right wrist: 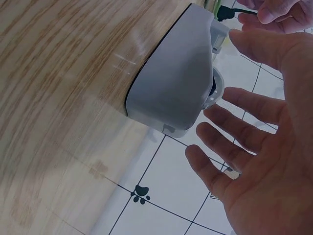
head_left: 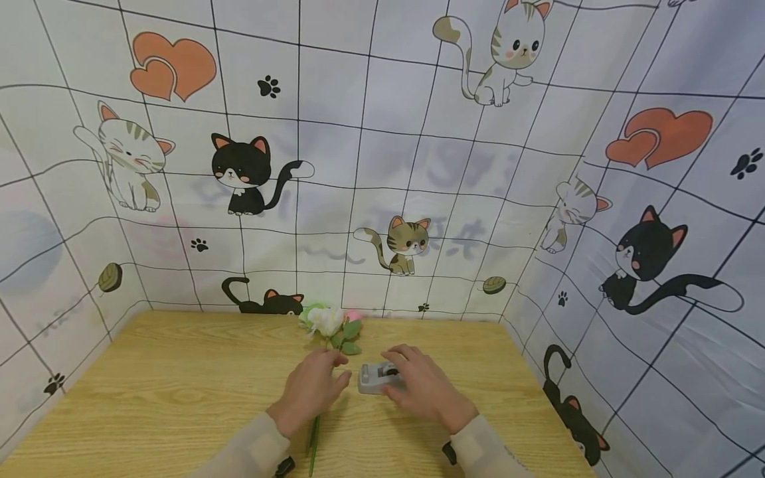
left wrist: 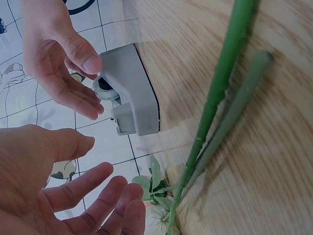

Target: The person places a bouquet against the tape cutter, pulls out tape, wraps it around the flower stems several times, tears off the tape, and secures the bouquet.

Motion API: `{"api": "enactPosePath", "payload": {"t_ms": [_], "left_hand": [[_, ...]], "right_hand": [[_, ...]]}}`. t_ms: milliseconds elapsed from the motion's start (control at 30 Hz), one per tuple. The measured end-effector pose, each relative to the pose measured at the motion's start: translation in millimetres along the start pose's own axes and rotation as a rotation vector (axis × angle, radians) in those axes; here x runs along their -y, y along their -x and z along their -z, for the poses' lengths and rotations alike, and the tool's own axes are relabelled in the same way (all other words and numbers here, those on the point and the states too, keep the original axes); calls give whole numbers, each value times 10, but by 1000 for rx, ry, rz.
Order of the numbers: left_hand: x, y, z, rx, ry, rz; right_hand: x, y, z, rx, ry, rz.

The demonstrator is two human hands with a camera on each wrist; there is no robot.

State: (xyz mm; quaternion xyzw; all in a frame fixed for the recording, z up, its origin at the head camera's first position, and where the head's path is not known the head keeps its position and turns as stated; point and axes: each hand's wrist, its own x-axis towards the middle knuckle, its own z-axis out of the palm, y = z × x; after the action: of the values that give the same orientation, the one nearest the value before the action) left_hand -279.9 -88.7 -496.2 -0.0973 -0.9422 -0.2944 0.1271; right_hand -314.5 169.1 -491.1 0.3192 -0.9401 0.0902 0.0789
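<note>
A grey tape dispenser (head_left: 372, 381) stands on the wooden table between the two hands, with a tape roll (left wrist: 104, 91) set in its top. My right hand (head_left: 425, 386) is over the dispenser's right end, fingers spread and loosely bent around the roll. Whether the fingertips touch it, I cannot tell. My left hand (head_left: 312, 386) hovers left of the dispenser, fingers loosely bent and nothing between them. Below it lie the green stems (left wrist: 210, 107) of artificial flowers, partly covered by the hand in the head view. Their white bloom (head_left: 327, 320) and leaves point toward the back wall.
The light wooden table (head_left: 197, 372) meets a cloth backdrop (head_left: 335, 159) with cat prints and grid lines at the back and right. Dark straps (head_left: 449, 453) show under both sleeves.
</note>
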Motion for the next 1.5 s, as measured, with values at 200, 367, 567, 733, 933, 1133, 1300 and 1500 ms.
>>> {"api": "enactPosePath", "payload": {"t_ms": [200,367,567,733,933,1133,1300,1500], "left_hand": [[-65,-24,-27,14,13,-34],[-101,-43,-65,31,11,-57],[-133,-73,-111,24,3,-79],[-156,-91,-129,27,13,-91],[-173,-109,-154,37,25,-94],[-162,-129,-208,44,22,-101],[-155,-144,-221,46,20,-110],[-153,-175,-234,46,22,-123]], "right_hand": [[-32,2,-12,25,-18,-26],[-50,7,-13,45,-35,-48],[-71,-1,-28,44,-30,-51],[-83,-13,-46,48,-21,-52],[-84,-30,-44,68,-40,-54],[-75,-47,-46,86,-46,-51],[-80,-55,-55,94,-26,-45],[-94,-73,-62,79,5,-23]]}}
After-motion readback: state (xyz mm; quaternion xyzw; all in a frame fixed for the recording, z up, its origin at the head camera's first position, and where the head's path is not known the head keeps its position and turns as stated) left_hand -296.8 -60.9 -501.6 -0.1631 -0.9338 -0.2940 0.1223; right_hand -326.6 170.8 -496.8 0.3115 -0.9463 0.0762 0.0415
